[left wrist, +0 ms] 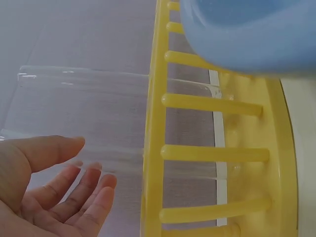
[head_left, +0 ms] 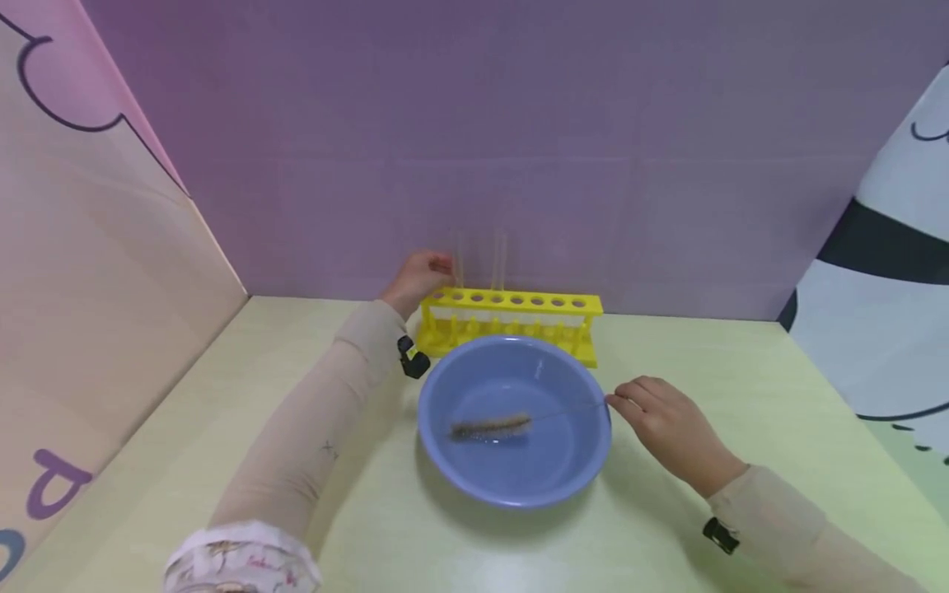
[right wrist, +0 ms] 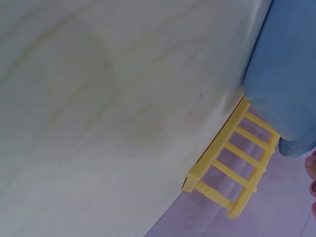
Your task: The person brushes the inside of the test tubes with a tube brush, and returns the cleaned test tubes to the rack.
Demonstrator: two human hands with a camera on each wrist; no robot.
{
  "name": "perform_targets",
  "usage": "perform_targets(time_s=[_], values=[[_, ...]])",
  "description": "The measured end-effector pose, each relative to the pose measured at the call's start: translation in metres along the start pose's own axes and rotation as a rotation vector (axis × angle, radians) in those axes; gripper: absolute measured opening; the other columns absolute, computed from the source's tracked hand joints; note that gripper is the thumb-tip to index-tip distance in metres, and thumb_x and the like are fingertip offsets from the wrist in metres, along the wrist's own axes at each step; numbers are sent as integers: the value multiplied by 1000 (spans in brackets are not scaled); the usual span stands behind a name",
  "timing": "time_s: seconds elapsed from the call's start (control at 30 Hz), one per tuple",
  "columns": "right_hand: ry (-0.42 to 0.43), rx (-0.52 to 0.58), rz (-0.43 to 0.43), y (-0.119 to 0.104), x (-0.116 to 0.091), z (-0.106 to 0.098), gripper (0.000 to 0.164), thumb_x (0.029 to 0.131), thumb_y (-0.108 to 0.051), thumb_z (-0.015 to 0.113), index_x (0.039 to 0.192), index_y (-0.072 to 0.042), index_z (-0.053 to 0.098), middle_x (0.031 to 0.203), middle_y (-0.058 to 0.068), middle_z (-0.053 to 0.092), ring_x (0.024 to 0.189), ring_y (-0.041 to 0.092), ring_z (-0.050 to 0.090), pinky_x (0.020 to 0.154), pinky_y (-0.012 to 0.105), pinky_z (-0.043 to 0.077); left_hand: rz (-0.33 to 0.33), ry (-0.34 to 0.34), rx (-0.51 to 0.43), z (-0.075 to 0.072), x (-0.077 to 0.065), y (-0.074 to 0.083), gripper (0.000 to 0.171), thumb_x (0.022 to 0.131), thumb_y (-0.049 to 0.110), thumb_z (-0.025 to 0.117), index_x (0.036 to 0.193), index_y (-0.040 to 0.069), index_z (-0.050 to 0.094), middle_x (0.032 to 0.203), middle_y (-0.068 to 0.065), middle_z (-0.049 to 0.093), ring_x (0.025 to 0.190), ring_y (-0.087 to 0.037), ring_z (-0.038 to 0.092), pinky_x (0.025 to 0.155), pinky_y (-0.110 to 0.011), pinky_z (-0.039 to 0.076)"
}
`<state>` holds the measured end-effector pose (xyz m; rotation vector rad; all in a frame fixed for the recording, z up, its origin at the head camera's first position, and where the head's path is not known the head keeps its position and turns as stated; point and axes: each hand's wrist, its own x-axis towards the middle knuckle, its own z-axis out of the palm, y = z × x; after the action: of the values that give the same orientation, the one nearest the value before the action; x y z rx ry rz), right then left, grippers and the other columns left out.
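My left hand (head_left: 421, 278) is at the left end of a yellow test tube rack (head_left: 549, 303). Its thumb and loosely bent fingers are spread apart beside the upper part of a clear test tube (left wrist: 118, 157). A second clear test tube (left wrist: 98, 79) stands in the rack close by. On the right, my hand (head_left: 670, 424) pinches the thin wire handle of a test tube brush (head_left: 491, 427) at the rim of a blue basin (head_left: 511, 501). The brush's bristled end is inside the basin. In the right wrist view only some fingertips (right wrist: 313, 187) show at the edge.
The basin stands just in front of the rack, overlapping its lower edge in the head view. A light wooden table (head_left: 356, 527) lies beneath everything. Behind the rack rises a purple wall panel (head_left: 519, 99), with printed panels (head_left: 89, 272) at the sides.
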<state>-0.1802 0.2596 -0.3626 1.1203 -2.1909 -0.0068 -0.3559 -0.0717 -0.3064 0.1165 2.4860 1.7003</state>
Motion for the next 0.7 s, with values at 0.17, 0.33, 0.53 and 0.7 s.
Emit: perform_targets(time_s=[0.17, 0.33, 0.53, 0.7], values=[[18, -11, 19, 0, 1, 1, 35, 54, 17, 77, 87, 8, 68, 82, 15, 65, 77, 26, 60, 68, 36, 52, 4, 1, 19, 5, 0, 3, 22, 89, 3, 62, 111, 2, 60, 120, -12, 57, 111, -26, 52, 93, -45, 45], [32, -23, 25, 0, 2, 0, 36, 52, 17, 79, 85, 8, 68, 80, 14, 65, 75, 26, 59, 66, 35, 52, 10, 6, 33, 8, 2, 3, 6, 89, 4, 62, 94, 1, 60, 108, -9, 58, 103, -25, 52, 90, -42, 46], [35, -34, 11, -1, 0, 1, 38, 50, 15, 80, 85, 8, 67, 78, 14, 63, 71, 27, 56, 62, 36, 49, 43, -10, 95, 8, 2, 1, 12, 92, 9, 61, 99, 0, 61, 101, -9, 56, 99, -27, 51, 85, -42, 45], [59, -35, -27, 2, -2, 4, 31, 55, 16, 74, 85, 9, 67, 76, 15, 60, 67, 27, 53, 60, 37, 48, 44, 4, 126, 8, 2, 0, 22, 93, 11, 60, 112, 0, 60, 111, -9, 56, 104, -24, 49, 88, -40, 44]])
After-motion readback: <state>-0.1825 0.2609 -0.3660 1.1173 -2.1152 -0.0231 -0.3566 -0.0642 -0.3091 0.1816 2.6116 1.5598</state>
